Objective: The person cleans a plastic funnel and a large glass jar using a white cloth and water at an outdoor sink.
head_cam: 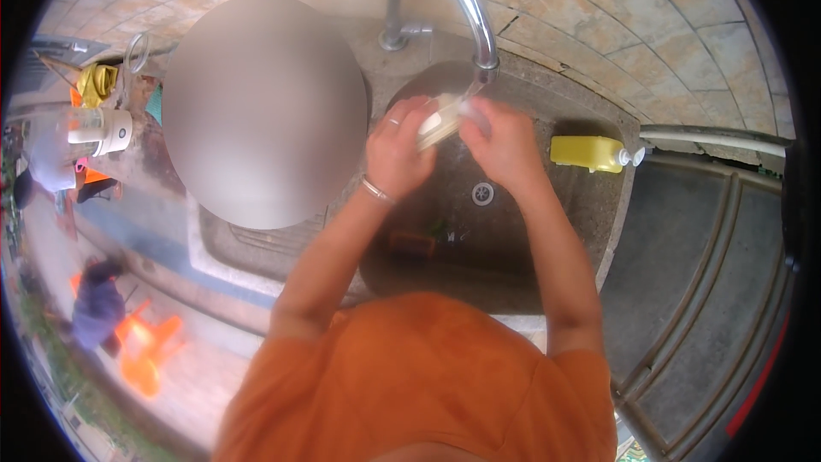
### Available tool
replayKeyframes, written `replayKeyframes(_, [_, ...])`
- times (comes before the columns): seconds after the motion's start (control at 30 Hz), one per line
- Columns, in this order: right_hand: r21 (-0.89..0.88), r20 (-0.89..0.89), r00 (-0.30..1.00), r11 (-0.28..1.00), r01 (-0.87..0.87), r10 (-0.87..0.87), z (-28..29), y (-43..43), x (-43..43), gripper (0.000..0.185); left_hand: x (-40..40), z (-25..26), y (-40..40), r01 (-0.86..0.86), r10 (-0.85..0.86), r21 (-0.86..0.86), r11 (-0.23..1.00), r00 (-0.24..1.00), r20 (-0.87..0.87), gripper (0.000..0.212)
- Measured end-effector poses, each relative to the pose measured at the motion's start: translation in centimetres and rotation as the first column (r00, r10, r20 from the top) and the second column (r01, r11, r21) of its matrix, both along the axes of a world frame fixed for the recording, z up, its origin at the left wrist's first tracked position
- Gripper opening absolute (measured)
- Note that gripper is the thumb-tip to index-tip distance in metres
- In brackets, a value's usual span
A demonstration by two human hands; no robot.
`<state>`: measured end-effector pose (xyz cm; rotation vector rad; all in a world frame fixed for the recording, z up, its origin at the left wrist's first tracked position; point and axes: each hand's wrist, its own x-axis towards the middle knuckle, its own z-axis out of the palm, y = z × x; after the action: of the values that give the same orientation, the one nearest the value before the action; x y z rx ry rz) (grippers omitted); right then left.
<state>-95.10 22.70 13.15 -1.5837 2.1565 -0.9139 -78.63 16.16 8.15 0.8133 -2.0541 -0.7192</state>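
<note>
Under the chrome gooseneck faucet (471,3), my left hand (401,144) grips a pale cream object (441,123), oblong and blurred; its kind is unclear. A whiter patch shows on its upper side. My right hand (503,138) has thumb and fingertips curled around its right end, where something whitish and blurred shows. Thin water runs from the spout onto that end. Both hands are above the dark stone sink basin (500,250), over its round drain strainer (483,194). My left hand wears a ring, with a bangle on the wrist.
A yellow bottle with a white pump (587,153) lies on its side in the basin's right part. Left of the basin, a blurred disc hides much of the ribbed drainboard (276,237). A white appliance (112,133) stands farther left. A person (99,308) is near an orange chair (144,343).
</note>
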Motion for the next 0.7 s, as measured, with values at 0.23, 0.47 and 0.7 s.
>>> replayKeyframes(0.23, [-0.161, -0.061, 0.998, 0.987, -0.008, -0.001, 0.0, 0.8, 2.1, 0.015, -0.5, -0.4, 0.1, -0.011, 0.010, -0.029, 1.000, 0.998, -0.055, 0.046])
replayKeyframes(0.47, [-0.259, -0.122, 0.992, 0.965, -0.028, -0.004, 0.1, 1.0, 3.3, 0.010, -0.5, -1.1, 0.0, -0.062, 0.063, 0.017, 0.998, 0.994, -0.088, 0.043])
replayKeyframes(0.7, [-0.059, -0.312, 0.948, 0.995, -0.081, 0.058, 0.0, 0.9, 0.7, 0.006, -0.1, -0.5, -0.6, 0.030, -0.025, -0.180, 0.983, 0.999, 0.035, 0.043])
